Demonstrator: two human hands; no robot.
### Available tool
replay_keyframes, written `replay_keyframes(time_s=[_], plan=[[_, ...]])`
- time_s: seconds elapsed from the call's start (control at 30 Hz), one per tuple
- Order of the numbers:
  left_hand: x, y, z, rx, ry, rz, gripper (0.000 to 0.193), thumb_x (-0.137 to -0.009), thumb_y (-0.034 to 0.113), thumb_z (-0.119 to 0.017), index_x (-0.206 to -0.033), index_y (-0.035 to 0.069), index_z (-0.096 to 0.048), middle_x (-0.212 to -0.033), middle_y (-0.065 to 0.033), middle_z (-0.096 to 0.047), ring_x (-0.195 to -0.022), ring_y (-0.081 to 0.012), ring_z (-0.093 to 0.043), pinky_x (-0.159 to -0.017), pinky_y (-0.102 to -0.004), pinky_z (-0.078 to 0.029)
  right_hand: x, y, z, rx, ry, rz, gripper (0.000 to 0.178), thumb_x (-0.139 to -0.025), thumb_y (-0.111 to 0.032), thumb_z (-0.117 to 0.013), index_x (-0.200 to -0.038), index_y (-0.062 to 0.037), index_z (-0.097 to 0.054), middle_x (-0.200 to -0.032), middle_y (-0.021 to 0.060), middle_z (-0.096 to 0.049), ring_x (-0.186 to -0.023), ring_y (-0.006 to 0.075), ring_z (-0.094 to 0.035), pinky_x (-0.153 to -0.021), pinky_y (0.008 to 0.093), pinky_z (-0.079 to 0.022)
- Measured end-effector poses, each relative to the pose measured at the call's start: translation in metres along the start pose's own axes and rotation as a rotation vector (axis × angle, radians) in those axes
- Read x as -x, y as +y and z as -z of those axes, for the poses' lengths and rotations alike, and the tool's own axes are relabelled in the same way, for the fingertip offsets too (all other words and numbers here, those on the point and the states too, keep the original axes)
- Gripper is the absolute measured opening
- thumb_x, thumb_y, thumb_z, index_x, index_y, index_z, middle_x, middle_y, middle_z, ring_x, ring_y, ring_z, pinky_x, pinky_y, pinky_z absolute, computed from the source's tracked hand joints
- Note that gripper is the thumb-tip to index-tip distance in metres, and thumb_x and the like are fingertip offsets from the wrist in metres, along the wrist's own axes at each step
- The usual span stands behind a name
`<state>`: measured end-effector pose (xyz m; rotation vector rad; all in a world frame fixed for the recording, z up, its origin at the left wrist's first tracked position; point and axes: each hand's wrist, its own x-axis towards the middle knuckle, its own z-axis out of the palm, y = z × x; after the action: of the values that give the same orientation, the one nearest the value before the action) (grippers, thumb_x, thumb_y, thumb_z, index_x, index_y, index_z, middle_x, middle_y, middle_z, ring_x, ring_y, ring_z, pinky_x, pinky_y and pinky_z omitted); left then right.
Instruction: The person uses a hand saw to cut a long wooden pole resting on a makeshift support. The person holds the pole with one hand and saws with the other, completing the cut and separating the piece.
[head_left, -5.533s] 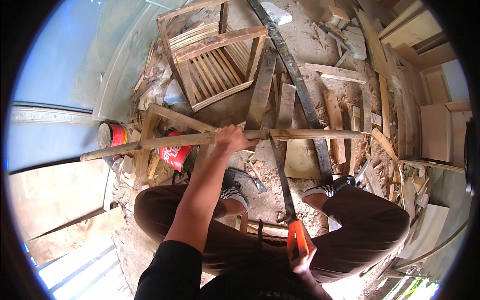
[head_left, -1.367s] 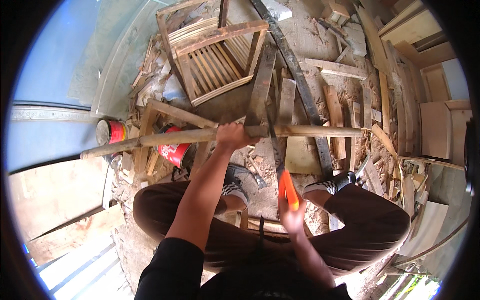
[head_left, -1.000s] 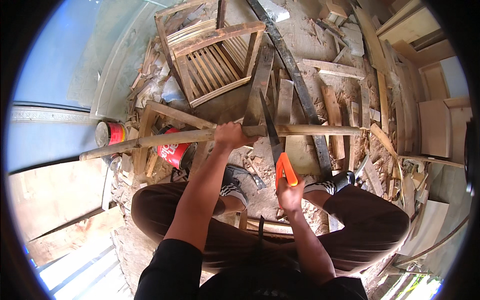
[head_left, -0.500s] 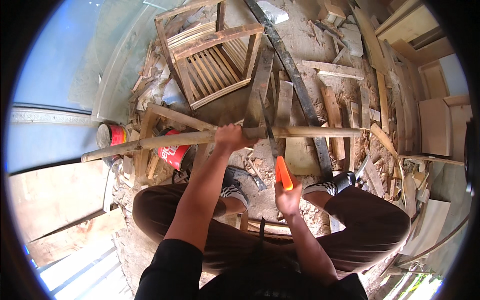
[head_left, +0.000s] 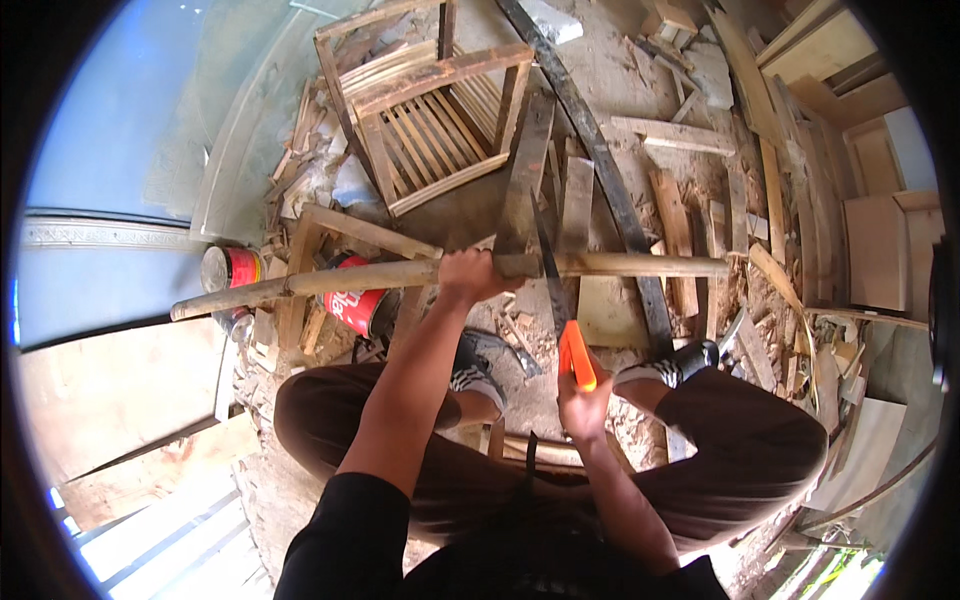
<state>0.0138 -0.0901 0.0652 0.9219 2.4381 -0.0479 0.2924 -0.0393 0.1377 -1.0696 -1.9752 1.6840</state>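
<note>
A long round pole (head_left: 370, 277), which looks like bamboo or wood, lies crosswise in front of me. My left hand (head_left: 472, 275) is wrapped round it from above, near its middle. Just right of that hand, the dark blade of a handsaw (head_left: 552, 270) crosses the pole. My right hand (head_left: 583, 398) grips the saw's orange handle, between my knees. Dark boards (head_left: 524, 180) pass beneath the pole near the blade. How deep the blade sits in the pole I cannot tell.
A slatted wooden frame (head_left: 440, 130) lies at the far left of centre. Red cans (head_left: 352, 302) stand by the pole's left part. A long dark beam (head_left: 600, 165) runs diagonally across the floor. Wood scraps (head_left: 672, 215) litter the right side, and wooden panels (head_left: 875, 250) stand beyond them.
My right hand and the saw have shifted slightly toward me along the cutting line. The left hand keeps its hold on the pole. The whole view has drifted a little.
</note>
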Motion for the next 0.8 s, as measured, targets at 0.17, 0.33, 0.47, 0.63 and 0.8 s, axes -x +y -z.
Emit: replay_keyframes(time_s=[0.17,0.33,0.47,0.63,0.8], plan=[[0.002,-0.011,-0.011,-0.064,0.058,-0.021,0.098,-0.069,0.093,-0.065,-0.111,0.006,-0.080,-0.109,-0.0160,-0.079,-0.106,-0.0305,-0.076,-0.090,-0.0422,-0.058,0.124,-0.020,0.073,-0.042,-0.082,-0.146,0.045,-0.096,0.000,-0.056,-0.138,0.0129,-0.059,-0.106,0.0138,-0.073,-0.096,0.0187,-0.067,-0.086,0.0317,-0.054],[0.005,0.007,0.000,-0.010,0.012,-0.041,0.098,-0.070,0.092,-0.065,-0.114,0.006,-0.079,-0.111,-0.0169,-0.078,-0.109,-0.0318,-0.075,-0.093,-0.0418,-0.056,0.045,0.005,0.028,0.028,-0.009,-0.024,0.044,-0.093,-0.003,-0.057,-0.135,0.0081,-0.061,-0.103,0.0147,-0.066,-0.095,0.0184,-0.060,-0.083,0.0344,-0.051],[0.003,0.001,-0.002,-0.052,0.048,-0.027,0.097,-0.071,0.092,-0.065,-0.114,0.007,-0.080,-0.114,-0.0169,-0.077,-0.112,-0.0307,-0.074,-0.096,-0.0416,-0.055,-0.008,0.012,-0.007,-0.011,0.008,0.061,0.046,-0.087,0.001,-0.056,-0.132,0.0053,-0.062,-0.080,0.0086,-0.060,-0.073,0.0138,-0.050,-0.067,0.0341,-0.048],[0.005,-0.001,0.000,-0.035,-0.009,0.001,0.100,-0.070,0.094,-0.064,-0.115,0.007,-0.079,-0.120,-0.0166,-0.076,-0.116,-0.0286,-0.072,-0.099,-0.0411,-0.054,0.122,-0.035,0.065,0.041,0.013,-0.035,0.035,-0.089,-0.005,-0.061,-0.120,0.0093,-0.067,-0.083,0.0074,-0.068,-0.070,0.0129,-0.060,-0.064,0.0265,-0.048],[-0.004,0.003,0.000,-0.048,0.017,-0.008,0.101,-0.068,0.095,-0.064,-0.113,0.006,-0.080,-0.115,-0.0166,-0.077,-0.113,-0.0290,-0.073,-0.097,-0.0413,-0.054,0.119,0.012,0.060,-0.306,0.246,-0.223,0.010,-0.089,-0.005,-0.055,-0.084,0.0012,-0.061,-0.062,0.0031,-0.054,-0.044,0.0107,-0.048,-0.042,0.0273,-0.037]])
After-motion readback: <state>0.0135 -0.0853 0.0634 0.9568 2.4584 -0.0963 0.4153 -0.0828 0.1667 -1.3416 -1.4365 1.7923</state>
